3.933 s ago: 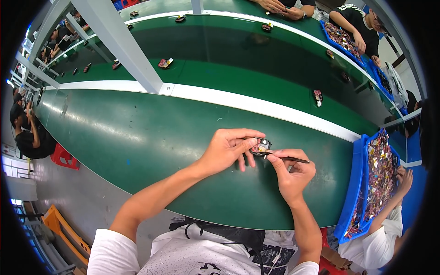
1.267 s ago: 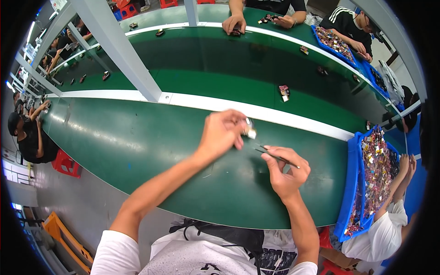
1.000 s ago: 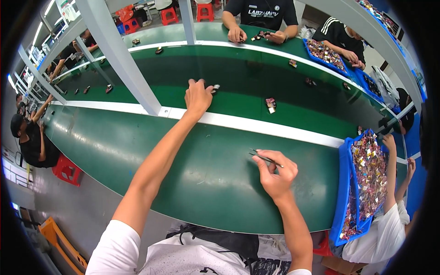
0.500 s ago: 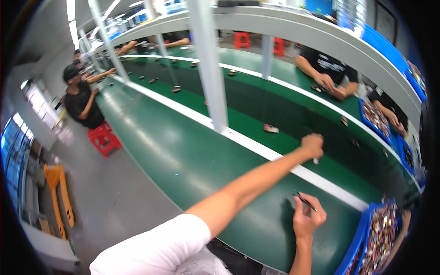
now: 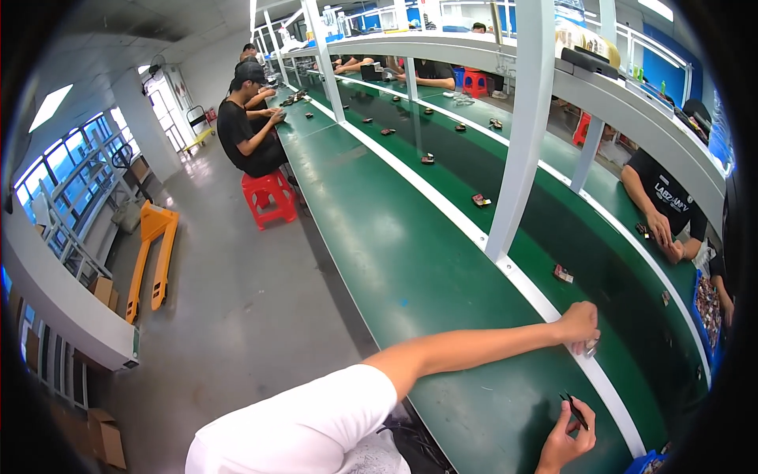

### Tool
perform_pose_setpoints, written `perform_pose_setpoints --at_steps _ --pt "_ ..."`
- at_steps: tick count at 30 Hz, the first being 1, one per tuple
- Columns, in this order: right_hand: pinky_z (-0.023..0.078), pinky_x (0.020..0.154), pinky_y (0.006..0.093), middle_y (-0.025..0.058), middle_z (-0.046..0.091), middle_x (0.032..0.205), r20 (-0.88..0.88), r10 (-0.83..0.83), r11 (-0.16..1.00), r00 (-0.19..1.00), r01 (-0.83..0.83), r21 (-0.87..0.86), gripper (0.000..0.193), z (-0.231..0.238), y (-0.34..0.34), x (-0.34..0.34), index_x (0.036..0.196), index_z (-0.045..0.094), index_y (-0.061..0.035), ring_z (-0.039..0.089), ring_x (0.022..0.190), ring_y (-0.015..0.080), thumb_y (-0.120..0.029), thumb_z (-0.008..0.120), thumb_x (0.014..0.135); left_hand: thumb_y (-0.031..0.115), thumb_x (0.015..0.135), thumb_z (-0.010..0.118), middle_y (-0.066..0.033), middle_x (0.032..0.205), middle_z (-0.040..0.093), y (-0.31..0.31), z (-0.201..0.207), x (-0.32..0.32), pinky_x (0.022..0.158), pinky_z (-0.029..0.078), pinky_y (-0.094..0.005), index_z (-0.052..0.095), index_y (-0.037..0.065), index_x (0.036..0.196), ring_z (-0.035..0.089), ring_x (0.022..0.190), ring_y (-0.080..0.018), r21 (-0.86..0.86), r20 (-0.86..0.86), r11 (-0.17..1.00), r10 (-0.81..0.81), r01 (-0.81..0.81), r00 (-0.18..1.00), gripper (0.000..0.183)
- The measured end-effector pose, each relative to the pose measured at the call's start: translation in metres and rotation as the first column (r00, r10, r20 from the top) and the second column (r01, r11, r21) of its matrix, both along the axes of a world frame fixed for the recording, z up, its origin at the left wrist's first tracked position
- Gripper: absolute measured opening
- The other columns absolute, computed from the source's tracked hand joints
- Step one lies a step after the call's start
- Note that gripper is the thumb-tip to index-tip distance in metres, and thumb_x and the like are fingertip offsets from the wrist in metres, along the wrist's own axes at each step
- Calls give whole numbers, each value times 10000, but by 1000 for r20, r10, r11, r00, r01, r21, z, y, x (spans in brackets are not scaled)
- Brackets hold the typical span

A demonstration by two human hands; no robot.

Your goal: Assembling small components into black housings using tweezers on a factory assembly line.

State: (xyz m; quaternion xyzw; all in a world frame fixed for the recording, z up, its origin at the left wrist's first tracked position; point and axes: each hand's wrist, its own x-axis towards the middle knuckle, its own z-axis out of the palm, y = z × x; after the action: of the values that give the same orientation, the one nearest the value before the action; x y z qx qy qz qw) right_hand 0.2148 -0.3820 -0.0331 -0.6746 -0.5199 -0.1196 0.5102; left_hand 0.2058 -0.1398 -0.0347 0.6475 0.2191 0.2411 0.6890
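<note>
My left arm reaches out to the right across the green bench. My left hand [image 5: 580,322] is closed at the white rail [image 5: 545,306] beside the conveyor belt. Its fingers pinch a small silvery part [image 5: 591,347], whose exact kind I cannot make out. Lower down, over the bench top, my right hand [image 5: 567,438] grips black tweezers [image 5: 580,414] with the tips pointing up and away from me. Beyond the left hand, a small dark-and-reddish assembly [image 5: 563,273] lies on the green belt [image 5: 533,257].
More small assemblies [image 5: 481,200] dot the belt. A grey post [image 5: 523,134] rises from the rail below an overhead shelf. Blue bins of small parts [image 5: 708,312] stand at right. Co-workers [image 5: 251,118] sit along both sides; a yellow pallet jack [image 5: 158,225] is on the floor.
The view has swung left. My left hand has drawn back from over the belt to the rail, the silvery part now showing below its fingers. The right hand still holds the tweezers.
</note>
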Motion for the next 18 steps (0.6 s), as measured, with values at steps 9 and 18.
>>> perform_pose_setpoints --at_steps 9,18 --pt "551 639 242 98 737 883 -256 21 998 966 -34 -44 142 13 9 -22 1000 724 29 669 715 138 16 783 871 77 971 607 -106 724 657 -29 -8 -115 387 461 -278 627 -109 990 635 467 -160 -148 74 987 -48 59 996 188" --pt "494 705 219 70 651 931 -564 40 999 825 -17 47 136 -29 1 12 1046 628 28 644 833 123 50 680 923 86 1002 587 -112 820 677 -43 -7 -127 403 475 -269 607 -81 1077 640 503 -149 -195 118 966 -146 167 982 184"
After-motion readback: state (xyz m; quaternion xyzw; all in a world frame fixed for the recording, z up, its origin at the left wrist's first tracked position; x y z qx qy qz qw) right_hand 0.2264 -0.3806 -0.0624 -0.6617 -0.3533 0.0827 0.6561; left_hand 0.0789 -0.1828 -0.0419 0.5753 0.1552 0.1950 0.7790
